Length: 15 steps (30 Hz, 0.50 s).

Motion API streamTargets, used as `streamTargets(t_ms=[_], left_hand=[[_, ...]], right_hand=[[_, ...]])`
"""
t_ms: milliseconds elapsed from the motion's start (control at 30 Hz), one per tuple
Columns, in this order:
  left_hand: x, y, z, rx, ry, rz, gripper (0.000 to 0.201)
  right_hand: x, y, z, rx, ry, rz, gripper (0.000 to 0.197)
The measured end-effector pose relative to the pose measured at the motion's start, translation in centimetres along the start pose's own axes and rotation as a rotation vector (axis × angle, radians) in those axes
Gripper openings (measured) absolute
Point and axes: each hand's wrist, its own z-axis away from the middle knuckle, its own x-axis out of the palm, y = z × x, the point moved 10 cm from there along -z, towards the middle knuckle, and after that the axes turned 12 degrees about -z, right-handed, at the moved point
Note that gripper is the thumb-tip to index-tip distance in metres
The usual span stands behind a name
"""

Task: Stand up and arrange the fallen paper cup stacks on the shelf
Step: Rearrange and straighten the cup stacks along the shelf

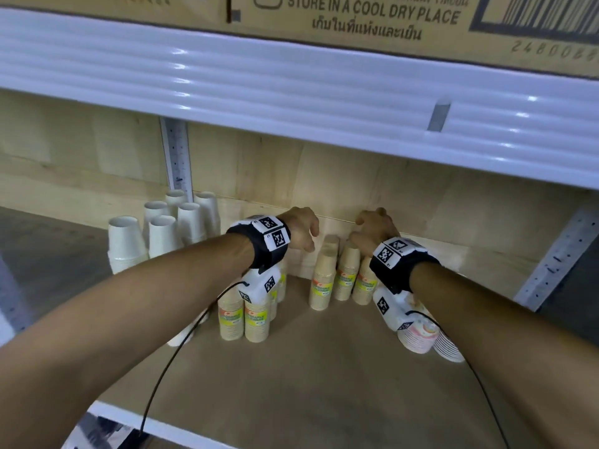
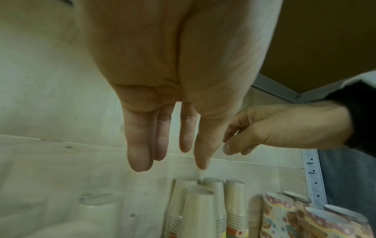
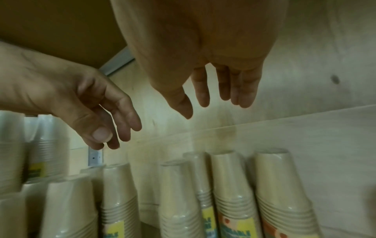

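Wrapped stacks of tan paper cups [image 1: 322, 283] with yellow labels stand upright at the back of the wooden shelf [image 1: 324, 367]; another group of tan stacks [image 1: 244, 315] stands under my left wrist. My left hand [image 1: 304, 231] hovers just above the back stacks with relaxed fingers [image 2: 140, 145], holding nothing. My right hand [image 1: 369, 233] hovers beside it over the same stacks [image 3: 234, 193]; its fingers [image 3: 203, 90] hang straight and empty. Both hands are apart from the cups.
Plain white cup stacks [image 1: 162, 234] stand at the back left. Patterned cup stacks [image 1: 421, 338] stand at the right under my right wrist. The upper shelf's white edge [image 1: 291, 92] hangs low overhead with cardboard boxes [image 1: 356, 17] on it.
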Motion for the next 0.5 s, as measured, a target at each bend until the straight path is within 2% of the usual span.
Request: streamTargets(t_ms=[267, 500], left_hand=[[-2.5, -4.6, 4.7, -0.087, 0.027, -0.029, 0.039], [-1.8, -8.3, 8.3, -0.163, -0.023, -0.044, 0.036]], right_hand=[[2.1, -7.1, 2.5, -0.142, 0.013, -0.033, 0.033], [6.2, -11.4, 5.2, -0.232, -0.104, -0.063, 0.03]])
